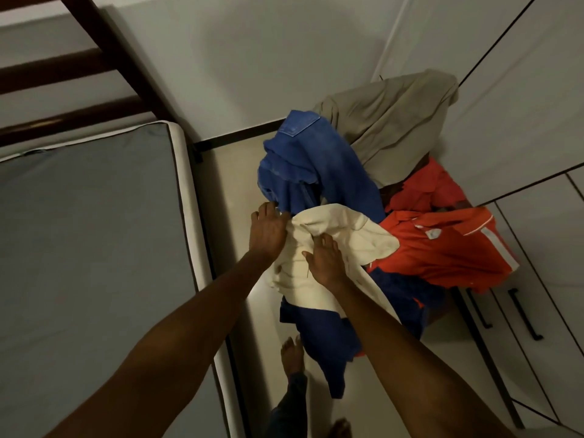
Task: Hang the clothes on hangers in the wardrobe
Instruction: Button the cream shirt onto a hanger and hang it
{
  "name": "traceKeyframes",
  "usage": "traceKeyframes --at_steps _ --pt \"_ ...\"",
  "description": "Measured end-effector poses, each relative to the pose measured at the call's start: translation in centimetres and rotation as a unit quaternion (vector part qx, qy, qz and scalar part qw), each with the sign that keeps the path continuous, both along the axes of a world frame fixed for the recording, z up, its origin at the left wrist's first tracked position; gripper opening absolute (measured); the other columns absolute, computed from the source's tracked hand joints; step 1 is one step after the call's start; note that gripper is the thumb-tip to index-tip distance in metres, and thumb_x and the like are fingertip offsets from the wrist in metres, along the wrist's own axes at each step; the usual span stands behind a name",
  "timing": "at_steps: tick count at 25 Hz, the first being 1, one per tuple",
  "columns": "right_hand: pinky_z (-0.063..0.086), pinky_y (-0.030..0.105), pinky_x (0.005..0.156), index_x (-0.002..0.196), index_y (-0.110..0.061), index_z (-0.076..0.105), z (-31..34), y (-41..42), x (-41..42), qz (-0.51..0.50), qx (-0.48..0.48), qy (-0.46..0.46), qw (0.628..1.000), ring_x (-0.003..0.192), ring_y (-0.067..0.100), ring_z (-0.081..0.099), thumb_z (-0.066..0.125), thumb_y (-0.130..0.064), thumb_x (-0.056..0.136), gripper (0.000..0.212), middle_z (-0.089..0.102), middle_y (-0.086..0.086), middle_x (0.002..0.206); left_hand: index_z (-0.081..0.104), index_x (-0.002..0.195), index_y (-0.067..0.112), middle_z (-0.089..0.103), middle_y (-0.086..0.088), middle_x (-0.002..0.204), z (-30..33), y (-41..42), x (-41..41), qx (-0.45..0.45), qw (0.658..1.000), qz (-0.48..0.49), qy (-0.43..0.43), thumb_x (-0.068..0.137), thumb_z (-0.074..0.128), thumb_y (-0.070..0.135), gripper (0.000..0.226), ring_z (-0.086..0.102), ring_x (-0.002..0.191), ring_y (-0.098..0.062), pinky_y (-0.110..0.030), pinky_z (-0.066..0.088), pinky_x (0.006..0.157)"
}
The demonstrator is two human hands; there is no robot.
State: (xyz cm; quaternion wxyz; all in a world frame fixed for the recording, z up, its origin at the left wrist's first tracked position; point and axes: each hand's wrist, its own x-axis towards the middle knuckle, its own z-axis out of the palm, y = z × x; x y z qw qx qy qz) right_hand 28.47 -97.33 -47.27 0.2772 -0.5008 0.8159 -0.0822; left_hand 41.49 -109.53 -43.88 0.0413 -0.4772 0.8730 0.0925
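Barely begun, by the look of it — nothing on a hanger, no hanger anywhere in view, white wardrobe doors (521,115) closed along the right. Clothes heaped over some support on the floor between the mattress (88,232) and the wardrobe: khaki garment (388,121) draped highest, toward the far corner; blue denim piece (303,172) slumped at the heap's left edge; orange polo shirt (442,245) with white trim at its right edge; dark blue garment (322,336) trailing off the near edge toward the floor. Cream garment (341,229) on top at the near side, under both hands. Left hand (268,230) laid flat on its left edge, fingers straight and slightly spread. Right hand (325,259) resting on the cloth, fingers extended, apparently pressing — no clear pinch visible. Left to do: everything — lift, hanger, rail. Whatever carries the heap almost wholly buried; wardrobe interior unseen; dim light muddying folds and garment types.
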Motion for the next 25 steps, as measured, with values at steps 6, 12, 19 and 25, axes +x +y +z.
traceKeyframes --at_steps 6,12,19,25 --pt "0.052 0.047 0.088 0.121 -0.005 0.055 2.2 1.6 -1.2 -0.148 -0.088 -0.109 0.979 0.100 0.036 0.065 0.057 -0.012 0.099 0.023 0.070 0.016 0.108 0.060 0.118 0.007 0.072 -0.010 0.088 3.1 2.0 1.2 0.066 0.995 -0.055 0.052 0.092 0.016 0.069 0.080 0.068 0.082 -0.030 -0.049 0.043 0.101" --pt "0.043 0.031 0.073 0.095 -0.009 0.062 12.3 5.8 -5.3 -0.235 -0.178 -0.292 0.910 0.077 0.014 0.055 0.062 0.001 0.094 0.010 0.062 0.003 0.086 0.063 0.087 0.008 0.063 -0.003 0.075 11.3 3.2 0.1 0.176 0.967 -0.011 0.183 0.086 0.042 0.071 0.066 0.058 0.067 -0.021 -0.038 0.041 0.062" --pt "0.044 0.029 0.064 0.084 -0.016 0.063 23.6 16.2 -10.0 -0.331 -0.255 -0.322 0.850 0.071 0.017 0.055 0.064 0.000 0.092 0.018 0.063 0.004 0.078 0.071 0.078 0.007 0.067 -0.007 0.074 23.3 9.4 -3.4 0.169 0.964 -0.065 0.196 0.091 0.066 0.044 0.039 0.061 0.065 -0.022 -0.042 0.048 0.061" --pt "0.048 0.027 0.065 0.091 -0.008 0.069 30.6 29.3 -11.3 -0.374 -0.335 -0.278 0.819 0.073 0.018 0.061 0.071 -0.006 0.090 0.003 0.067 0.004 0.080 0.066 0.071 0.022 0.064 0.003 0.069 31.4 20.2 -6.6 0.100 0.972 -0.145 0.159 0.087 0.062 0.061 0.043 0.059 0.061 -0.017 -0.034 0.045 0.056"
